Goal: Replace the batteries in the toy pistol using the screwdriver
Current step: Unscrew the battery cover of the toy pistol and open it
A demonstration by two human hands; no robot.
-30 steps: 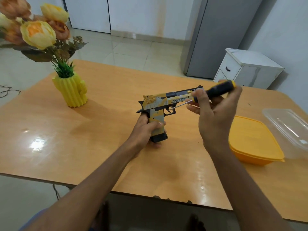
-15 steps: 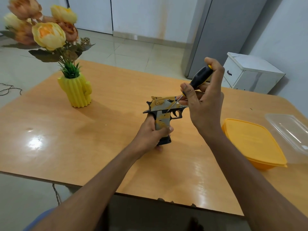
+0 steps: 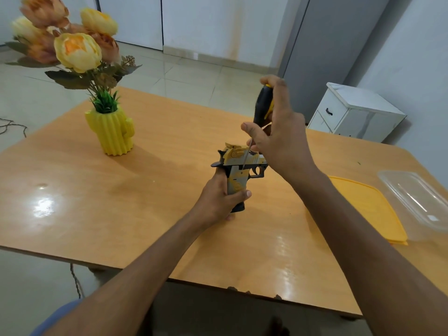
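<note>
Seating the screwdriver (image 3: 263,106) tip on the toy pistol (image 3: 238,170) frame just above the grip, head view. My left hand (image 3: 218,201) wraps the grip, pistol held upright over the table (image 3: 121,202). My right hand (image 3: 278,137) pinches the handle. Keep the shaft square to the screw, press, turn slowly; screw head too small to confirm.

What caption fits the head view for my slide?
Left hand holds toy pistol upright; right hand sets screwdriver tip against its side.

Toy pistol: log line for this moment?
left hand grips toy pistol | right hand holds screwdriver | tip at grip top
</note>
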